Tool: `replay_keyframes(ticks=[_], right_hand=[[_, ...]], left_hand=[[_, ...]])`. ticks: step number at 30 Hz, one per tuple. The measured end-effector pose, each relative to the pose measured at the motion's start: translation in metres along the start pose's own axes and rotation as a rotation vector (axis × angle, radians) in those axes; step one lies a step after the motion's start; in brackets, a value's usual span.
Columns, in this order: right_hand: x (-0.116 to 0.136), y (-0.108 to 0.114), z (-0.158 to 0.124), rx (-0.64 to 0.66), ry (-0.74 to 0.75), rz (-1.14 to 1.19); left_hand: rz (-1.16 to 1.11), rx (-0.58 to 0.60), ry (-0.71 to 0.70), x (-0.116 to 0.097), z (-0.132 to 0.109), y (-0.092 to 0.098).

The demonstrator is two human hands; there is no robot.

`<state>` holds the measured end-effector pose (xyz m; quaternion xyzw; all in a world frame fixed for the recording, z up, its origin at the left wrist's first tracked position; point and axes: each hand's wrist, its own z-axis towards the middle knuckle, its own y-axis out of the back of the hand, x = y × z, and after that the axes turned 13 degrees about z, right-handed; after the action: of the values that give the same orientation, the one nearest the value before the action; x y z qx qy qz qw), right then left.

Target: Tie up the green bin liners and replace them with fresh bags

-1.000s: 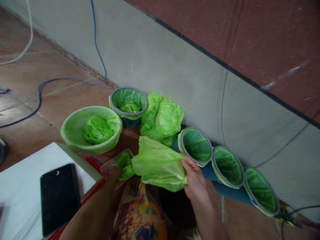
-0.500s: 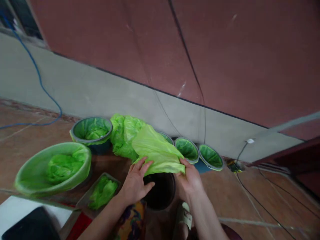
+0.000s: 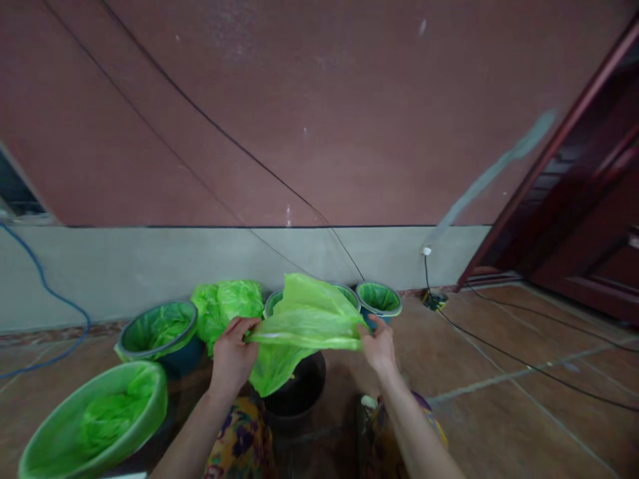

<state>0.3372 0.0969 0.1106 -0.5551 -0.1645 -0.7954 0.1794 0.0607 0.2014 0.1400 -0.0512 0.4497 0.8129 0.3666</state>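
Note:
A thin green plastic bag (image 3: 309, 319) is stretched between my two hands. My left hand (image 3: 234, 352) pinches its left end, while my right hand (image 3: 377, 342) grips the right end. Part of the bag hangs down on the left, over a dark round bucket (image 3: 299, 392) standing between my feet. Behind the bag, a bundle of green plastic bags (image 3: 227, 309) rests against the wall. Bins with green liners stand along the wall too, partly hidden by the bag; the rightmost lined bin (image 3: 379, 299) shows fully.
To the left stand a blue bin (image 3: 160, 332) and a large oval tub (image 3: 94, 419), both lined in green with bags inside. A blue hose (image 3: 50, 286) lies by the wall. At right, a black cable (image 3: 499, 352) runs over the tiles from a yellow-black device (image 3: 434, 301) near a dark red door (image 3: 589, 219).
My left hand, spread open beside the bag before, now grips its left end. The bag is pulled wider between both hands. The view has levelled and turned to the right.

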Motion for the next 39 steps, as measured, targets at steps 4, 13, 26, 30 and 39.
replay_keyframes(ticks=[4, 13, 26, 30, 39], right_hand=[[0.05, 0.005, -0.036, 0.345, 0.269, -0.047], [0.082, -0.018, -0.055, 0.779, 0.271, -0.085], [0.055, 0.017, -0.039, 0.548, 0.44, -0.296], [0.042, 0.035, -0.039, 0.524, 0.4, -0.379], [-0.012, 0.076, -0.03, 0.253, 0.247, -0.558]], left_hand=[[0.025, 0.018, -0.114, -0.034, 0.001, 0.004], [-0.096, 0.217, -0.252, -0.084, -0.006, 0.011], [0.227, 0.25, -0.253, -0.056, -0.015, 0.011], [0.304, 0.14, -0.191, -0.031, -0.016, 0.008], [0.349, 0.042, 0.004, 0.006, -0.023, 0.01]])
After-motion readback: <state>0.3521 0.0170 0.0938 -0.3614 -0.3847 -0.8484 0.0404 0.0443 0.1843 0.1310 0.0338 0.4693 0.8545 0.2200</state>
